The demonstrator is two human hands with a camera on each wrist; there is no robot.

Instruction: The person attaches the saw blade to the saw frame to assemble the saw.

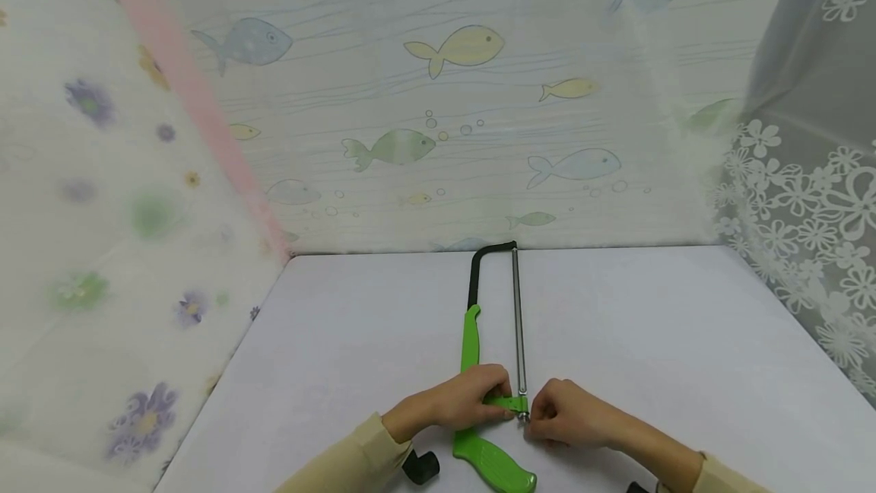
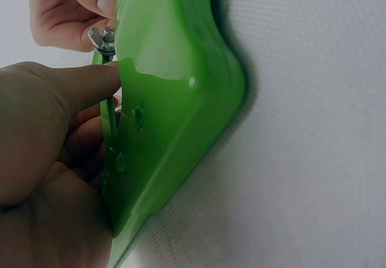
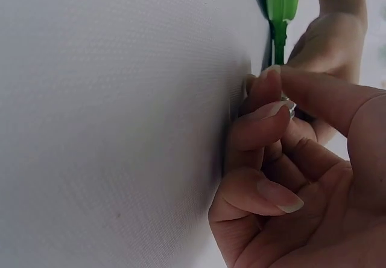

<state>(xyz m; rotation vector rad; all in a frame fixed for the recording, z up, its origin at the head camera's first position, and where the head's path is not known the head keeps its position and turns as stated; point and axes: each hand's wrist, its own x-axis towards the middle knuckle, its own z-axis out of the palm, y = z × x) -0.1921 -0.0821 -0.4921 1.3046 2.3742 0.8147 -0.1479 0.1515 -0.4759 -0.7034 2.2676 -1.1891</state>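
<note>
A hacksaw [image 1: 470, 342] with a green handle and a black front frame lies on the white table, its blade [image 1: 518, 318] pointing away from me. My left hand [image 1: 472, 399] grips the green arm at the blade's near end, thumb and fingers on either side of it. At that end a metal wing nut [image 2: 101, 40] sits on a threaded bolt. My right hand [image 1: 575, 413] has its fingers curled at the wing nut, which shows between thumb and fingers in the right wrist view. Part of the contact is hidden there.
The white tabletop [image 1: 356, 326] stretches around the saw. Behind it hangs a fish-patterned curtain [image 1: 438, 135]; flowered cloth [image 1: 123, 249] hangs at the left and lace [image 1: 814, 234] at the right. A black wrist device [image 1: 420, 468] is by the left sleeve.
</note>
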